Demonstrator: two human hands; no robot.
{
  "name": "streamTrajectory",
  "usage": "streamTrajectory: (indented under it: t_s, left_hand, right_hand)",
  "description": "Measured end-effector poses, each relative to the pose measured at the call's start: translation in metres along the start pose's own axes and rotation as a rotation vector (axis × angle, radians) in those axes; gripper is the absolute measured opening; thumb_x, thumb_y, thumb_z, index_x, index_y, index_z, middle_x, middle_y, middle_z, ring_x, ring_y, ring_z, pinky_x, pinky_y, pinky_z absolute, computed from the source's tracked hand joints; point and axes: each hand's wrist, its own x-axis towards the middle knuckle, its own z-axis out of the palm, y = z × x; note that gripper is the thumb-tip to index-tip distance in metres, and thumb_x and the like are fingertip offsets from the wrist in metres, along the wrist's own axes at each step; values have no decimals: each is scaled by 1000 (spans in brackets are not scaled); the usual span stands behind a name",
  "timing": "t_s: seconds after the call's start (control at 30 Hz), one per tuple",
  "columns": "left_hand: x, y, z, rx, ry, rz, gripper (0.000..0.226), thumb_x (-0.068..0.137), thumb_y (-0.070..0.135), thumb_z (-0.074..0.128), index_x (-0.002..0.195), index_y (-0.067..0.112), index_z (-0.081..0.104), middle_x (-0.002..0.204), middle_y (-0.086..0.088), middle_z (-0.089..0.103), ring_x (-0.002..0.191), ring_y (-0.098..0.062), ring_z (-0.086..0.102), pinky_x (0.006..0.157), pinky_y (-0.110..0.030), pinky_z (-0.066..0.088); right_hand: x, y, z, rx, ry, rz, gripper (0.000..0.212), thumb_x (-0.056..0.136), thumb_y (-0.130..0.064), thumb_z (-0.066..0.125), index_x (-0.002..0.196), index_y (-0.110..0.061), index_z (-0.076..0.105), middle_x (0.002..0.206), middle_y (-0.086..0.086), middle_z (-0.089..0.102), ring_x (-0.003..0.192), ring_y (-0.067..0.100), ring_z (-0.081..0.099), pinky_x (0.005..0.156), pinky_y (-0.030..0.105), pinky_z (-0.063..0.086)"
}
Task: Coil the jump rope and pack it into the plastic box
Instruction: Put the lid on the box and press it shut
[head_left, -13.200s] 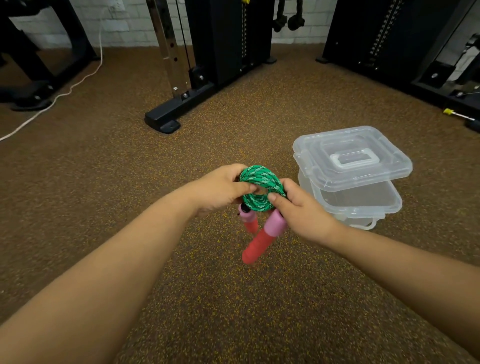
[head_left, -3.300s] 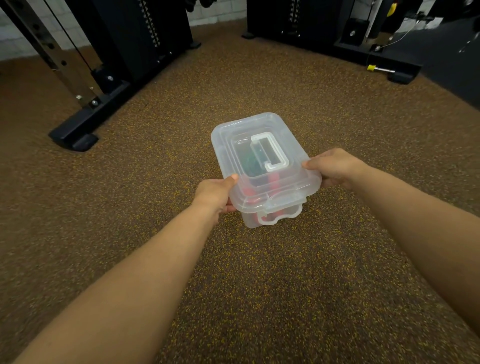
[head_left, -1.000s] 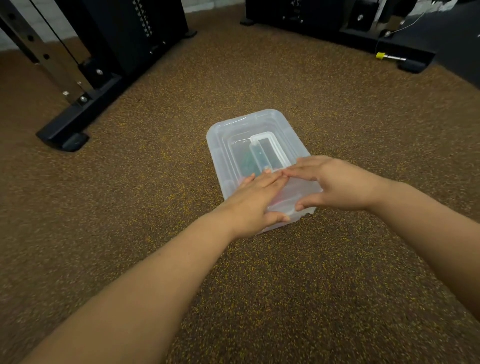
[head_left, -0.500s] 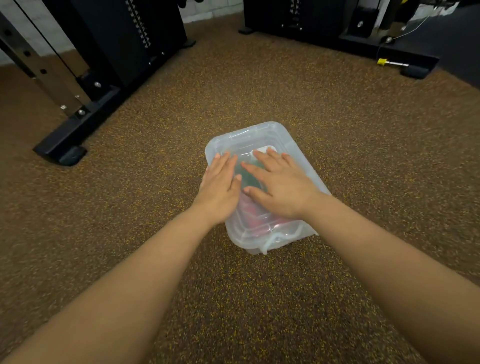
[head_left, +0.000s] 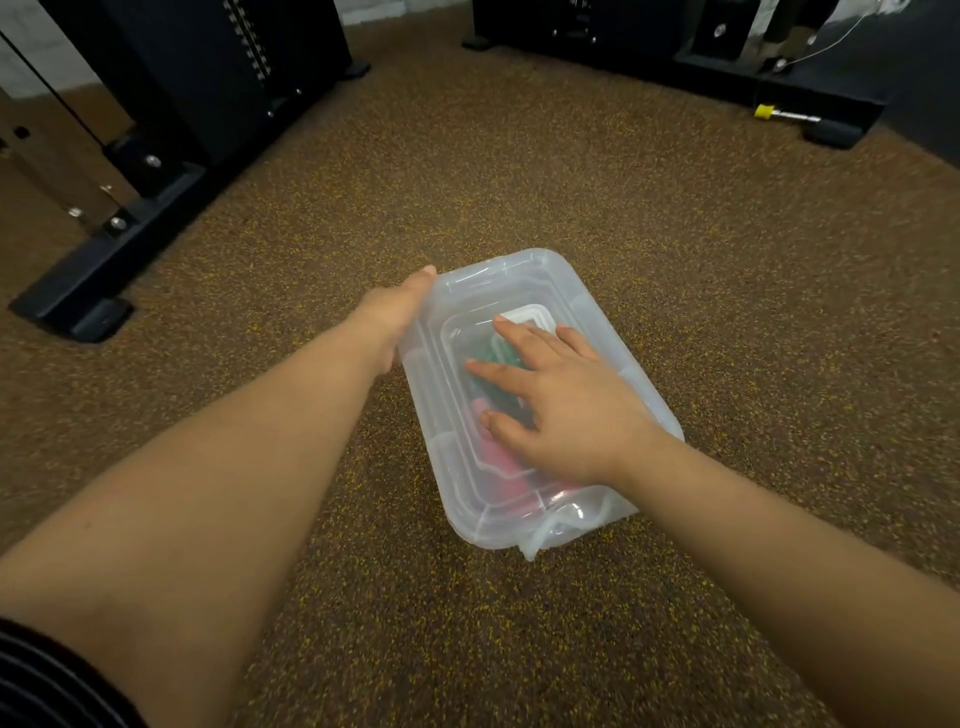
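The clear plastic box (head_left: 467, 499) stands on the floor in the middle of the view with its lid (head_left: 498, 280) on. Through the lid I see the coiled green jump rope (head_left: 491, 353) and its red and pink handles (head_left: 496, 457) inside. My right hand (head_left: 566, 410) lies flat on the lid with the fingers spread, covering most of the white lid handle (head_left: 524, 314). My left hand (head_left: 395, 312) presses against the box's far left corner, fingertips on the lid's rim; whether it grips is unclear.
The floor is brown speckled gym carpet. A black machine base (head_left: 104, 260) runs along the left, another black frame (head_left: 779, 88) crosses the back right with a yellow-tipped pin (head_left: 763, 111). A white wall shows at the top left.
My left hand has slid off the lid's top to the box's far left corner. My right hand stays flat on the lid. The box sits a little nearer and lower in view.
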Motion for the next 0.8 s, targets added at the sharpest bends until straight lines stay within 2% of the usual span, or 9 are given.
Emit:
streamTrajectory:
  t_s: [0.07,0.17,0.3,0.33,0.4,0.47,0.57,0.67,0.8]
  left_hand:
    - [4,-1,-4,-2,-78,-73,58,68,68,59,102,21,67,99,-5,72,86,-23,69,73,-34,55]
    - [13,0,-6,23,-197,-104,62,56,72,60,93,24,69,101,-6,74,92,-26,70,89,-44,53]
    - [18,0,-6,-141,-289,-92,41,79,55,61,94,17,68,91,-8,75,80,-24,71,80,-39,55]
    - [20,-1,-7,-180,-280,-77,42,79,51,65,99,14,68,96,-11,74,81,-25,70,78,-40,56]
    - [24,-2,-5,-284,-198,-26,67,66,45,78,121,11,60,118,-16,67,90,-27,70,74,-41,57]
    - [23,0,-4,-263,-91,93,86,64,38,82,138,16,45,128,-9,59,98,-24,66,72,-34,56]
    - [19,0,1,-61,-125,243,76,69,37,80,136,20,49,120,-1,60,100,-16,64,83,-28,53]
    - [15,3,2,-37,-138,313,46,75,28,77,117,21,60,98,5,63,81,-11,63,65,-19,51]
    - [19,1,8,74,-10,415,29,78,30,74,105,24,66,91,5,62,83,-14,59,80,-28,50]
  right_hand:
    - [0,0,-1,7,2,4,54,90,-53,39,143,-41,34,161,2,10,147,21,12,119,40,0]
    - [0,0,-1,12,-4,7,55,90,-54,39,143,-42,33,161,1,9,147,21,11,120,40,0]
    - [0,0,-1,7,-6,6,55,89,-55,39,142,-42,34,161,2,11,147,22,12,120,40,2]
    - [0,0,-1,6,-3,7,55,89,-55,39,142,-42,35,161,2,11,147,22,13,120,40,2]
    - [0,0,-1,8,4,9,55,89,-54,41,142,-41,36,161,2,13,147,22,14,119,39,2]
    - [0,0,0,10,14,10,54,89,-54,42,141,-41,38,161,2,14,146,22,15,119,39,3]
    - [0,0,1,7,14,10,54,89,-54,41,141,-41,38,160,3,15,147,22,15,119,40,3]
    - [1,0,2,1,18,8,53,89,-53,41,141,-40,38,160,3,15,147,22,15,119,40,4]
    - [2,0,4,-8,25,8,53,89,-52,41,141,-40,38,160,3,16,146,22,16,119,39,4]
